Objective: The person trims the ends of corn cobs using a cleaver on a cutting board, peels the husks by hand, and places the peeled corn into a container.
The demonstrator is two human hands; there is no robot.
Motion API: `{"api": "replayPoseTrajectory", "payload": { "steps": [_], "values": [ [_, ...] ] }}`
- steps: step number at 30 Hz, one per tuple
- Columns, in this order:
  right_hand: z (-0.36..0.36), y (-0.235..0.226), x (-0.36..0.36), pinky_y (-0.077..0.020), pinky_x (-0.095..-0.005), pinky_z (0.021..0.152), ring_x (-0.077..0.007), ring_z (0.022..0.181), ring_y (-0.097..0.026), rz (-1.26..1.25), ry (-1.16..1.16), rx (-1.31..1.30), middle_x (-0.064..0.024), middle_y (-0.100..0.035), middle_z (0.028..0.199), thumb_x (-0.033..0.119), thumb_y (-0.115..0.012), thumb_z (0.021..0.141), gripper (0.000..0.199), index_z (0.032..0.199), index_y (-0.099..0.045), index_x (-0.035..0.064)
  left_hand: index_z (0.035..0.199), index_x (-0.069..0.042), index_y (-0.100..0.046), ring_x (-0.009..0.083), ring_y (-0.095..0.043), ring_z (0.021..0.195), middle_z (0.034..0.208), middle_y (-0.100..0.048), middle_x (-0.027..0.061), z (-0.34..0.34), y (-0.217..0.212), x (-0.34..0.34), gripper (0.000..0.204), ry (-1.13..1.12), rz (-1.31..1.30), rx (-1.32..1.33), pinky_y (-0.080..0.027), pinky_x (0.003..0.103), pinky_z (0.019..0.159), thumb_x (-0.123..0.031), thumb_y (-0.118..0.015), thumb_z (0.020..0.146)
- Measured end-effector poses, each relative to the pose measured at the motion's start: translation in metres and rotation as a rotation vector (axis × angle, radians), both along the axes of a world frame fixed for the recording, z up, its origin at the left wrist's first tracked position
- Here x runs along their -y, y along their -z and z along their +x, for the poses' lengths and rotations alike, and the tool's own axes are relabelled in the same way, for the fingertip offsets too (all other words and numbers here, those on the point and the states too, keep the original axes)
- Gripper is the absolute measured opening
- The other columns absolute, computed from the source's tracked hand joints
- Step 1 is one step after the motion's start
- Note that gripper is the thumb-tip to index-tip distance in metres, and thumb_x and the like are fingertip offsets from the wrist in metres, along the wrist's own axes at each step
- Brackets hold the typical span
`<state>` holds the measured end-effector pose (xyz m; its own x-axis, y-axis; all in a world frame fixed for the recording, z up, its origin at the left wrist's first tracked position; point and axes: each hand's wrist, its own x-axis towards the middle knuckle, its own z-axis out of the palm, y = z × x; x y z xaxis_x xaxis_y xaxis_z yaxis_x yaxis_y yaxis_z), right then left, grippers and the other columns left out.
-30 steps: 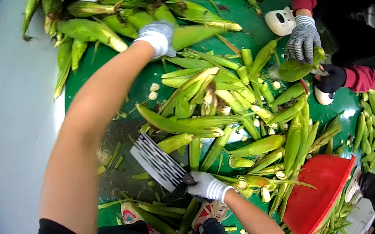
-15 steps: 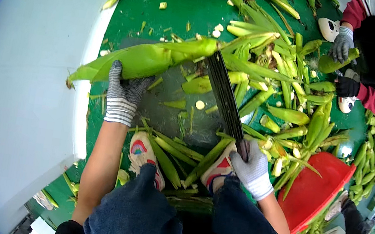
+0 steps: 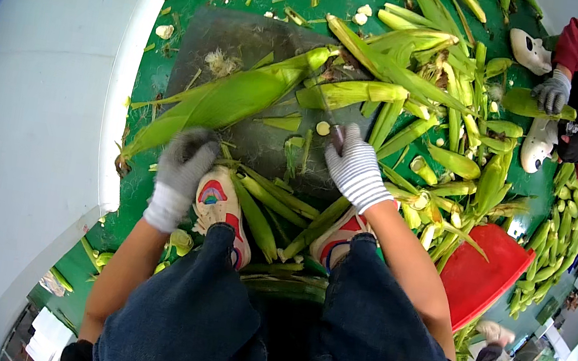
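Observation:
A large green ear of corn in its husk [image 3: 230, 101] slants over a dark mat [image 3: 202, 37], its thick end at the upper right. Just below its silk end is my left hand [image 3: 185, 165] in a grey and white striped glove; the fingers are blurred, so its grip is unclear. My right hand [image 3: 358, 168], also gloved, is closed around a knife's dark handle [image 3: 338, 139]. The thin blade, seen nearly edge-on, points up and left to the ear's thick end. A round cut slice [image 3: 323, 128] lies near the handle.
Husked ears and loose leaves pile up [image 3: 453, 130] on the green floor at right. A red scoop-like container [image 3: 488, 274] stands beyond my right arm. At upper right, a co-worker's gloved hand [image 3: 552, 93] holds an ear. A white wall [image 3: 51, 70] borders the left.
The ear's thick end has come lower, and my left hand has moved down toward the silk end. My right hand has moved up and left, turning the knife blade from broadside to nearly edge-on.

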<state>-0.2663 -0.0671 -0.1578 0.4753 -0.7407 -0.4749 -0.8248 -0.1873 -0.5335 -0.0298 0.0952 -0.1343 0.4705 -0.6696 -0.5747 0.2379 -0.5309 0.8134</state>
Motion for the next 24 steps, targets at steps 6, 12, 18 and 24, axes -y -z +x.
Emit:
{"api": "replayPoseTrajectory", "payload": {
  "steps": [6,12,18,24],
  "values": [
    [-0.003,-0.005,-0.004,-0.0469,-0.041,0.063,-0.0409,0.074,-0.059,0.01,0.092,0.022,-0.0247,-0.057,0.073,0.024,-0.062,0.078,0.034,0.097,-0.049,-0.0021,0.133,-0.007,-0.031,0.038,-0.052,0.106,0.121,-0.049,0.0221,0.069,-0.011,0.042,0.082,0.981,0.394,1.36,-0.045,0.043,0.088,-0.03,-0.072,0.065],
    [-0.01,-0.034,-0.019,-0.0503,-0.0378,0.065,-0.037,0.076,-0.062,-0.007,0.115,0.158,-0.0253,-0.06,0.076,0.024,-0.062,0.08,0.032,0.094,-0.049,-0.001,0.13,-0.006,-0.034,0.0376,-0.057,0.095,0.099,-0.06,0.0227,0.068,-0.059,0.077,0.079,1.218,0.645,0.897,-0.047,0.04,0.083,-0.03,-0.073,0.065],
    [0.045,-0.132,0.009,-0.0351,-0.0203,0.048,-0.0043,0.055,-0.042,-0.195,0.331,0.853,-0.0021,-0.049,0.061,0.01,-0.067,0.078,0.022,0.088,-0.05,0.0018,0.124,-0.005,-0.041,0.0366,-0.058,0.093,0.099,-0.061,0.0222,0.07,-0.062,0.079,0.075,1.252,0.579,0.933,-0.047,0.04,0.082,-0.036,-0.074,0.065],
    [0.01,0.037,0.009,-0.0506,-0.0371,0.065,-0.0294,0.063,-0.06,-0.025,-0.044,-0.034,-0.0203,-0.061,0.074,0.021,-0.058,0.079,0.031,0.1,-0.055,-0.001,0.119,-0.005,-0.041,0.0369,-0.059,0.091,0.097,-0.06,0.0242,0.057,-0.064,0.087,0.065,1.27,0.578,0.978,-0.047,0.041,0.079,-0.032,-0.073,0.068]
  ]
}}
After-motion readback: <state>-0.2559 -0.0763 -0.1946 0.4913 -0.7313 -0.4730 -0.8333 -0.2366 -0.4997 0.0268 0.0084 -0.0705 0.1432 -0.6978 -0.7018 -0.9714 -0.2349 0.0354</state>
